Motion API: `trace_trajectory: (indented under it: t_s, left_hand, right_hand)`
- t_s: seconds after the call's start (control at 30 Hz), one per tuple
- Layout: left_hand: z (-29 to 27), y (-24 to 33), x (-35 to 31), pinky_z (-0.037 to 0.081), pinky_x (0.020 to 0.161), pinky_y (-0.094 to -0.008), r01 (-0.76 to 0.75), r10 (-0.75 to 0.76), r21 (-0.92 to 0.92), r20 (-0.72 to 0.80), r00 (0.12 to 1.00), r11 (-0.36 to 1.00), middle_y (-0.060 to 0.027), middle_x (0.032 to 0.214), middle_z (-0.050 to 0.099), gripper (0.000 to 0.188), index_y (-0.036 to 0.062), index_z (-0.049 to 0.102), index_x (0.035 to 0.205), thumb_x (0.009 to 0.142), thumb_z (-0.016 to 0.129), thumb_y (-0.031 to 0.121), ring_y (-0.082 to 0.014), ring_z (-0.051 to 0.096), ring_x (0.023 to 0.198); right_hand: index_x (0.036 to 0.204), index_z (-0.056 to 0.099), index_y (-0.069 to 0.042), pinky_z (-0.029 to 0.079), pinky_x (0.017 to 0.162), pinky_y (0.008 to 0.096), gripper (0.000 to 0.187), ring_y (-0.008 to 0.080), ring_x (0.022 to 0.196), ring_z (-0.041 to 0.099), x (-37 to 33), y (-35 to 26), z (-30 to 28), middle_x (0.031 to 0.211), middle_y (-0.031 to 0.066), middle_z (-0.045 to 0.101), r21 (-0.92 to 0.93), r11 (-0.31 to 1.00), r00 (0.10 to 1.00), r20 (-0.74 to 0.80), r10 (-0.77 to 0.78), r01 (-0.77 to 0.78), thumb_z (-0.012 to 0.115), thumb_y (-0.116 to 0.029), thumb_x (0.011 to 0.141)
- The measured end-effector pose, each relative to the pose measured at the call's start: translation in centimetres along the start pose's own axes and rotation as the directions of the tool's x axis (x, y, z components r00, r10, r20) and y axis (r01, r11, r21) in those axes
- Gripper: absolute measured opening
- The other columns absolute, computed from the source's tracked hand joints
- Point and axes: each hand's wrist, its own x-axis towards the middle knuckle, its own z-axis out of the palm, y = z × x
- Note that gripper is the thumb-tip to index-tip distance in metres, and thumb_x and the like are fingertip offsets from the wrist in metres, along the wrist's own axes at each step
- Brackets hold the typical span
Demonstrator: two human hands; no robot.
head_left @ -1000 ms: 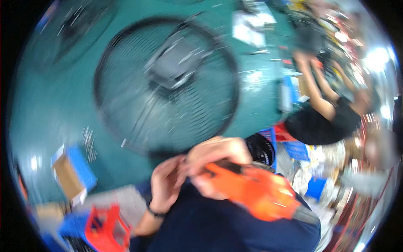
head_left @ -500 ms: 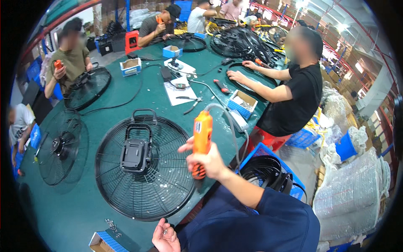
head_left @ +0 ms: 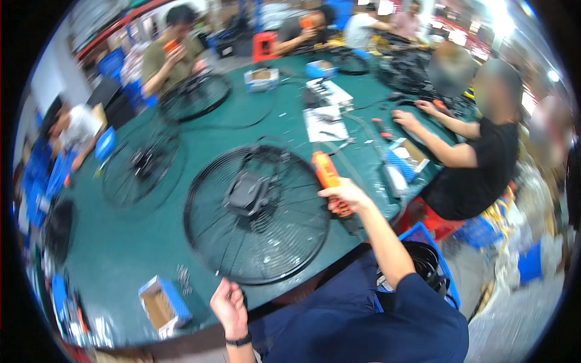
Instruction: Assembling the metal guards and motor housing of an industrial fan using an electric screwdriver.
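My right hand (head_left: 348, 195) is wrapped round an orange and black electric screwdriver (head_left: 327, 171), held above the right edge of a round black fan guard (head_left: 272, 257). A black motor housing with a handle (head_left: 247, 195) sits at the middle of the guard, which lies flat on the table. At the guard's near rim my left hand (head_left: 230, 305) is closed, fingertips pinched close to the edge. It holds small silvery screws, seen in its palm earlier but mostly hidden now. The picture is somewhat blurred.
Loose screws (head_left: 184, 280) lie beside an open blue-and-white box (head_left: 163, 305) on the green table (head_left: 115, 254). Another fan guard (head_left: 142, 160) stands to the left. A blue crate (head_left: 445, 266) with black rings is at my right. A co-worker in black (head_left: 478, 163) works on the right.
The view has turned left, so the table appears shifted right. My left hand has come up to the guard's near rim and closed. The screwdriver stays in my right hand, now tilted.
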Motion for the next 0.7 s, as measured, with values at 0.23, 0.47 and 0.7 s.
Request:
trace_trajectory:
  t_s: [0.23,0.47,0.7]
  left_hand:
    - [0.2,1.9,1.2,0.024,0.038,-0.0187,-0.128,0.143,0.127,-0.118,0.983,0.984,-0.0062,0.069,0.054,0.006,-0.0024,0.054,0.089,0.087,0.05,0.001,-0.0057,0.039,0.047]
    - [2.9,8.8,5.6,0.023,0.038,-0.0182,-0.237,0.238,0.026,-0.075,0.968,0.971,0.0006,0.065,0.052,0.011,0.0049,0.059,0.088,0.088,0.058,0.016,-0.0056,0.037,0.045]
    - [4.3,21.9,18.1,0.017,0.034,-0.0227,-0.168,0.15,-0.158,-0.122,0.981,0.973,0.0043,0.051,0.028,0.054,-0.0094,0.048,0.11,0.091,0.052,0.041,-0.0071,0.026,0.039]
  right_hand:
    - [0.086,0.051,-0.003,0.042,0.037,0.0269,0.026,0.0125,0.042,0.054,-7.7,3.8,1.4,0.059,0.0034,0.054,-0.069,0.995,0.986,-0.145,-0.076,0.067,0.073,-0.006,0.072]
    - [0.124,0.04,0.002,0.048,0.039,0.0301,0.055,0.0175,0.043,0.056,-7.3,5.9,-2.4,0.09,0.0198,0.064,0.336,0.937,0.973,-0.229,-0.02,0.098,0.066,-0.012,0.078]
    - [0.115,0.042,0.001,0.05,0.041,0.0328,0.047,0.018,0.044,0.057,-6.2,5.6,-1.9,0.08,0.0172,0.062,0.366,0.925,0.968,-0.25,-0.007,0.101,0.068,-0.015,0.079]
